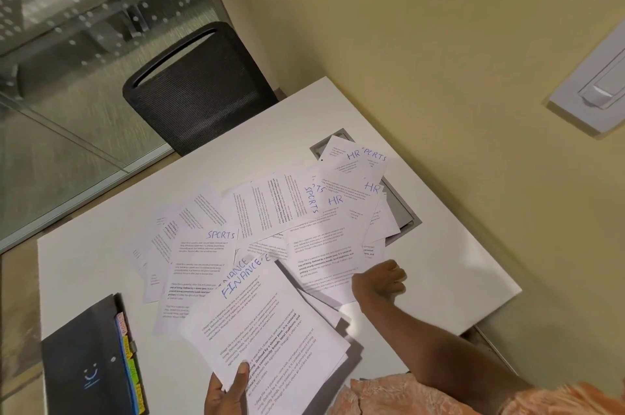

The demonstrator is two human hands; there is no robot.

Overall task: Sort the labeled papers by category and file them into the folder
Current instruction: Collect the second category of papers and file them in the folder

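My left hand [225, 391] grips the near corner of a stack of FINANCE papers [267, 330], thumb pressed on the top sheet and fingers curled beneath. The stack is lifted at a tilt just to the right of the black tabbed folder [84, 364]. The top sheet has "FINANCE" handwritten in blue, and a second FINANCE heading peeks out behind it.

My right hand [380, 279] is much further right of the folder, fingers curled at the edge of a printed sheet [324, 259]. I cannot tell whether it pinches that sheet or only rests against it.

The folder lies closed and flat on the white table [456, 262], its coloured index tabs [130, 357] along the edge that faces the stack.

Beyond the folder and to its right, the remaining labeled papers [270, 211] lie in a loose, overlapping spread. A SPORTS sheet [203, 265] is the nearest to the folder. Further off are another SPORTS sheet [311, 200] and several HR sheets [345, 184]. The farthest of them overlap a grey hatch [402, 208] set into the tabletop.

A black mesh chair [199, 90] stands at the table's far side, straight beyond the folder. My peach sleeve [406, 397] shows at the bottom edge, right of the folder.
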